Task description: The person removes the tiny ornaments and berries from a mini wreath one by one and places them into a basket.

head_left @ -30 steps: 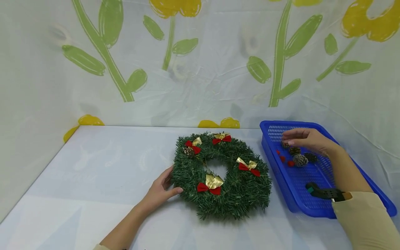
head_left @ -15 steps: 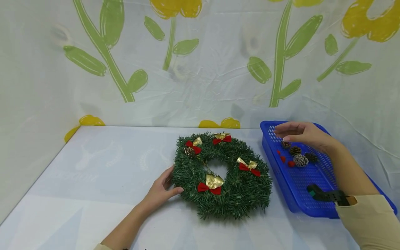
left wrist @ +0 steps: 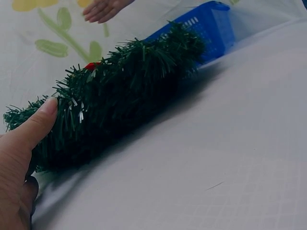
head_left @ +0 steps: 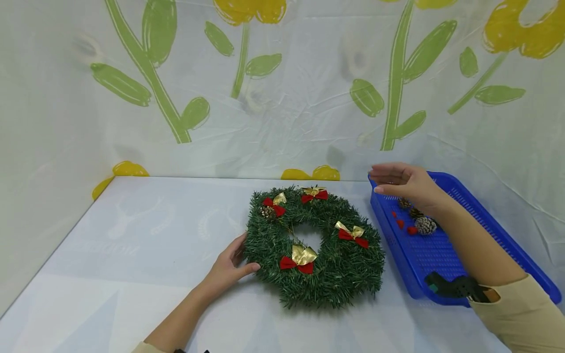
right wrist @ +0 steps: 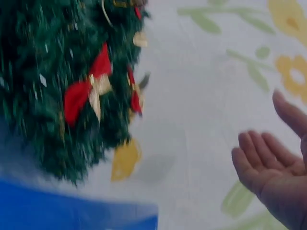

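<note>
A green wreath (head_left: 340,267) (left wrist: 120,96) lies flat on the white table, dressed with red and gold bows (head_left: 299,259) and a small pine cone (head_left: 266,213). My left hand (head_left: 229,267) (left wrist: 19,158) rests against its left outer edge, thumb straight along the needles. My right hand (head_left: 397,181) (right wrist: 273,167) hovers above the far left corner of the blue basket (head_left: 441,255), fingers straight, palm bare. Below it in the basket lie pine cones (head_left: 424,225) and red berries (head_left: 399,224).
The table (head_left: 154,245) is bounded by a flower-printed sheet at the back and both sides. The basket (left wrist: 201,24) stands right of the wreath (right wrist: 57,96), nearly touching it. A black strap (head_left: 454,287) sits on my right wrist.
My right hand has risen from the pine cones and drifted left toward the basket's far corner, holding nothing. The left hand and the wreath have stayed put.
</note>
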Action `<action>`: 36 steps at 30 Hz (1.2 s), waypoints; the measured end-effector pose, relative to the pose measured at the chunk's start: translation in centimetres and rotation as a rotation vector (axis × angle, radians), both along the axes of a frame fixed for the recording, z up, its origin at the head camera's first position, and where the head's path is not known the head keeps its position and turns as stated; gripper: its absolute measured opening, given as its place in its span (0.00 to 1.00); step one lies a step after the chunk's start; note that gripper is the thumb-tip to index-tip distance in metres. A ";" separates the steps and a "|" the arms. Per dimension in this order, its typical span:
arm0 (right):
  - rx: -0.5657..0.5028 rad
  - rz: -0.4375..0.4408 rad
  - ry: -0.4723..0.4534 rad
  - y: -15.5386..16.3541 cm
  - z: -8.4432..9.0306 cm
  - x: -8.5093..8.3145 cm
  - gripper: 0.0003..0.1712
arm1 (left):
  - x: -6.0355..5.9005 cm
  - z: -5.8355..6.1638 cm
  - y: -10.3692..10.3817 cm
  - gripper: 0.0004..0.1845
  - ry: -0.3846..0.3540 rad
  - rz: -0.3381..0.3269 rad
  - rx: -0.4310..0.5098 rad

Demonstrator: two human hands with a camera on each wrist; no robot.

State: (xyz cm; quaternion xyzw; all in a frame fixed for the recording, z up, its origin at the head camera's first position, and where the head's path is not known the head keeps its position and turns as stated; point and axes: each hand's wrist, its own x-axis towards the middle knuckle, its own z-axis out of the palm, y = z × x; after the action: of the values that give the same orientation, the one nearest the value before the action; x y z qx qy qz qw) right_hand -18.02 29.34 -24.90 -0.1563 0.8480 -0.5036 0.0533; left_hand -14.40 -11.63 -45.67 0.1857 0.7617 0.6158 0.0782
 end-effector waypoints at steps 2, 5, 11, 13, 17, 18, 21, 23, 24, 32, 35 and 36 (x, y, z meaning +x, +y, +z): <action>-0.036 -0.041 0.026 -1.0 -0.3 0.2 0.28 | 0.0 0.0 0.0 0.46 -0.003 0.000 -0.003; -0.108 -0.105 0.075 -2.4 -0.8 0.5 0.25 | 0.0 0.0 0.0 0.46 -0.006 -0.001 -0.002; -0.248 -0.171 0.140 -4.7 -1.7 0.9 0.23 | 0.0 0.0 -0.1 0.46 0.002 -0.008 0.004; -0.279 -0.187 0.135 -5.3 -1.9 1.0 0.25 | 0.0 0.0 0.0 0.46 0.004 -0.008 0.003; -0.297 -0.214 0.131 -6.9 -2.0 1.2 0.30 | 0.0 0.1 0.0 0.46 -0.003 -0.008 0.000; -0.294 -0.216 0.133 -7.3 -2.0 1.2 0.31 | 0.0 0.1 0.0 0.46 -0.005 -0.007 -0.002; -0.261 -0.214 0.144 -8.6 -1.9 1.3 0.33 | 0.0 0.0 0.0 0.46 -0.007 -0.004 -0.007; -0.259 -0.202 0.146 -9.5 -1.9 1.4 0.34 | 0.0 -0.1 0.0 0.46 -0.008 -0.002 -0.005; -0.265 -0.194 0.145 -9.8 -1.9 1.4 0.34 | 0.0 -0.1 0.0 0.46 -0.007 -0.004 -0.002; -0.371 -0.144 0.121 -12.7 -2.3 1.5 0.35 | -0.1 0.0 0.0 0.46 0.004 -0.006 -0.004; -0.398 -0.141 0.121 -14.0 -2.9 1.4 0.36 | 0.0 0.0 0.0 0.46 0.001 -0.005 -0.010; -0.402 -0.142 0.123 -14.4 -3.1 1.4 0.36 | 0.0 0.1 -0.1 0.46 -0.001 -0.005 -0.009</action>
State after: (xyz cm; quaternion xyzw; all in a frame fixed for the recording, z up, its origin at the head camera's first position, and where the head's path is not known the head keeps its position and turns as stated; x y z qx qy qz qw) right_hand -16.65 14.94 -28.00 -0.1343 0.7412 -0.6544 -0.0662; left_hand -14.35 -11.68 -45.61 0.1869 0.7640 0.6122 0.0807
